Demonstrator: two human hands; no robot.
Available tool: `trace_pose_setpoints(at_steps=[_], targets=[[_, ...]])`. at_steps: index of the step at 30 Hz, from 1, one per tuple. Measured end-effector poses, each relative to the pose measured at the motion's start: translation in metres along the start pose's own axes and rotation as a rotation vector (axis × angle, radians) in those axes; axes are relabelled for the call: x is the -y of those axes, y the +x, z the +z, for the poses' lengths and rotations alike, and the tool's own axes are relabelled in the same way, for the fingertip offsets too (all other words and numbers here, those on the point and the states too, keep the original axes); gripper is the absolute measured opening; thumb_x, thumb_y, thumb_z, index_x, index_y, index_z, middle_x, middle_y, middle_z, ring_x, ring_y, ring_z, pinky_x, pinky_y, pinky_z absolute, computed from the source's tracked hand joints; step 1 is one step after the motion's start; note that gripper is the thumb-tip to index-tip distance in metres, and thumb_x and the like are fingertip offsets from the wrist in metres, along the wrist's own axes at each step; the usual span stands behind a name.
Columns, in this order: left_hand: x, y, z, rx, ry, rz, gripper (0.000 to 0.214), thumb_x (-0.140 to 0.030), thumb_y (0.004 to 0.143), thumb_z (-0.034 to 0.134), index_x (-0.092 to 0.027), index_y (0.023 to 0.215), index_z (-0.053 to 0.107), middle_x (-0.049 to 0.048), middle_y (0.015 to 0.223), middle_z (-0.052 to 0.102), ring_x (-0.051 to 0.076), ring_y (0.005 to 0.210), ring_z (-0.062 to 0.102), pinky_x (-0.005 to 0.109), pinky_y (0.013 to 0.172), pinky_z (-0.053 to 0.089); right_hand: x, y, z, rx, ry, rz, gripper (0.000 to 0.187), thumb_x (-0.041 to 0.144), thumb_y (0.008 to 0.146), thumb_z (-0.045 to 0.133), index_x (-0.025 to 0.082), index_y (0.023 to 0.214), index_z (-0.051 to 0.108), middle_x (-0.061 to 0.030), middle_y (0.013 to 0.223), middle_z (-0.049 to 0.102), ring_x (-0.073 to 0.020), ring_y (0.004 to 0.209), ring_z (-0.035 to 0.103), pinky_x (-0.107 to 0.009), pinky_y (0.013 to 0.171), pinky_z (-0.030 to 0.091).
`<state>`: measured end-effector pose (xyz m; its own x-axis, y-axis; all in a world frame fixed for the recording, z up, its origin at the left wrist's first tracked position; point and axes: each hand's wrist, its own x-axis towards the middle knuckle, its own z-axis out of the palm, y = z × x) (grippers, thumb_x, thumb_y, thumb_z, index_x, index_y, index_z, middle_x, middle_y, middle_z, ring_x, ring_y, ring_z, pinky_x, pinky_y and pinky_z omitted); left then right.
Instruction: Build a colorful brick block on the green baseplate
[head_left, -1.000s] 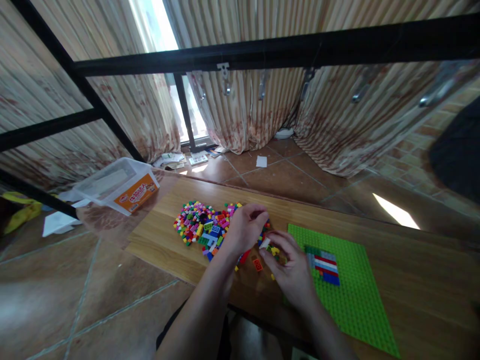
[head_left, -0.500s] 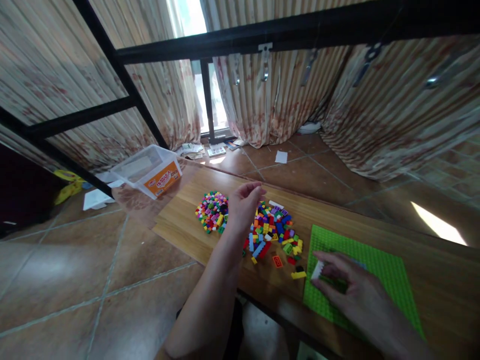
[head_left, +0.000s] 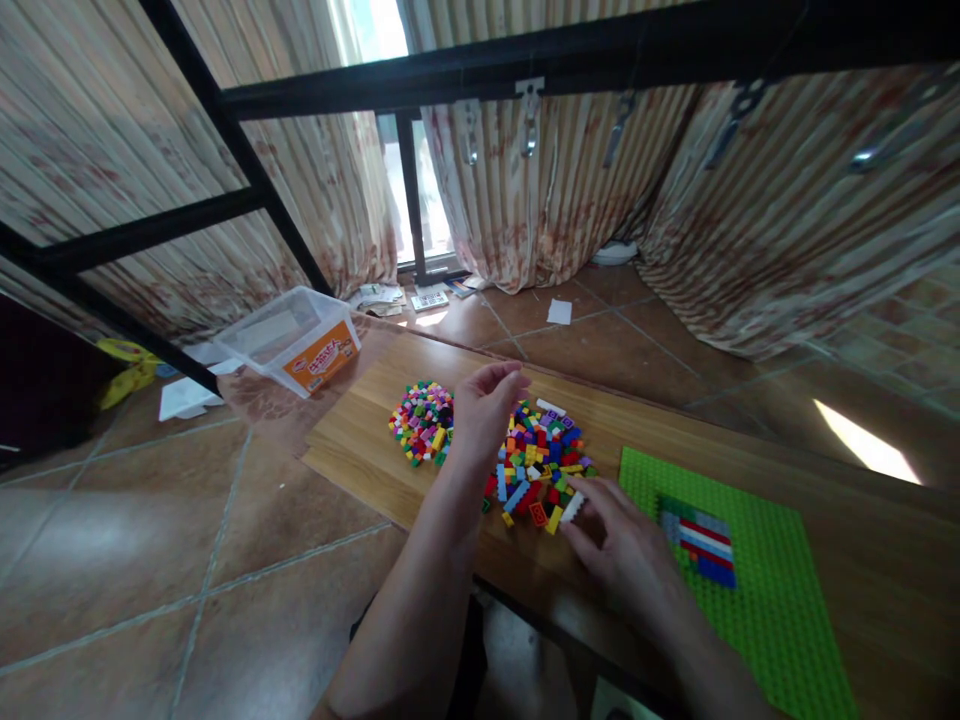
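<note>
My left hand (head_left: 484, 405) rests over the wooden table (head_left: 360, 440) between two heaps of small coloured bricks, its fingers loosely curled and nothing visible in them. One heap (head_left: 421, 420) lies to its left, the larger heap (head_left: 541, 458) to its right. My right hand (head_left: 626, 545) reaches to the near edge of the larger heap and pinches a white brick (head_left: 574, 507) at its fingertips. Right of that hand lies a green baseplate (head_left: 757, 620) with a small flat build of grey, red, white and blue bricks (head_left: 699, 540).
A clear plastic box with an orange label (head_left: 289, 340) stands at the table's far left corner. A black metal frame (head_left: 525, 70) runs overhead and down the left. Striped curtains, a tiled floor and scattered papers (head_left: 559, 312) lie beyond the table.
My right hand has moved left from the baseplate to the near edge of the larger heap with the white brick, uncovering the small build. My left hand has hardly moved.
</note>
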<state>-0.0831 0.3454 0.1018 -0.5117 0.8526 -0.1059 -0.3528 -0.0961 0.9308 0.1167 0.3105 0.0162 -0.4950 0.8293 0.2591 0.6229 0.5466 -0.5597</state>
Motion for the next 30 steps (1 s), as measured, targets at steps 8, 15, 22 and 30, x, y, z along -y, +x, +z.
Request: trace_pose_setpoints(at_steps=[8,15,22,30], targets=[[-0.001,0.002,-0.004,0.007,0.001,0.008,0.020,-0.024,0.067,0.072,-0.014,0.085,0.072,0.0026,0.073,0.069,0.008,0.061,0.058,0.021,0.063,0.045,-0.031,0.005,-0.014,-0.106,-0.155,0.066,0.040,0.037,0.087,0.051,0.022,0.123,0.059,-0.0102,0.116,0.066,-0.0280,0.109,0.060,-0.049,0.096,0.047],[0.016,0.007,-0.007,0.118,0.211,0.053,0.016,-0.024,0.069,0.070,-0.014,0.081,0.071,0.0007,0.069,0.066,0.010,0.061,0.056,0.021,0.061,0.043,-0.020,0.012,-0.004,-0.018,-0.045,0.049,0.038,0.036,0.087,0.053,0.023,0.123,0.060,-0.0085,0.122,0.065,-0.0254,0.115,0.059,-0.047,0.098,0.048],[0.022,0.010,-0.009,0.100,0.539,0.218,0.017,-0.022,0.078,0.060,-0.013,0.084,0.072,0.0017,0.071,0.067,0.012,0.066,0.057,0.021,0.062,0.042,-0.014,0.009,0.002,0.009,0.030,0.010,0.038,0.037,0.086,0.058,0.022,0.120,0.062,-0.0092,0.124,0.064,-0.0243,0.114,0.061,-0.044,0.097,0.050],[0.018,0.005,-0.008,0.228,0.796,0.234,0.022,-0.019,0.083,0.053,-0.013,0.091,0.073,0.0028,0.078,0.070,0.013,0.070,0.061,0.022,0.065,0.045,-0.012,0.015,0.004,-0.091,0.014,0.027,0.031,0.034,0.093,0.047,0.020,0.113,0.065,-0.0096,0.117,0.067,-0.0222,0.108,0.063,-0.039,0.093,0.051]])
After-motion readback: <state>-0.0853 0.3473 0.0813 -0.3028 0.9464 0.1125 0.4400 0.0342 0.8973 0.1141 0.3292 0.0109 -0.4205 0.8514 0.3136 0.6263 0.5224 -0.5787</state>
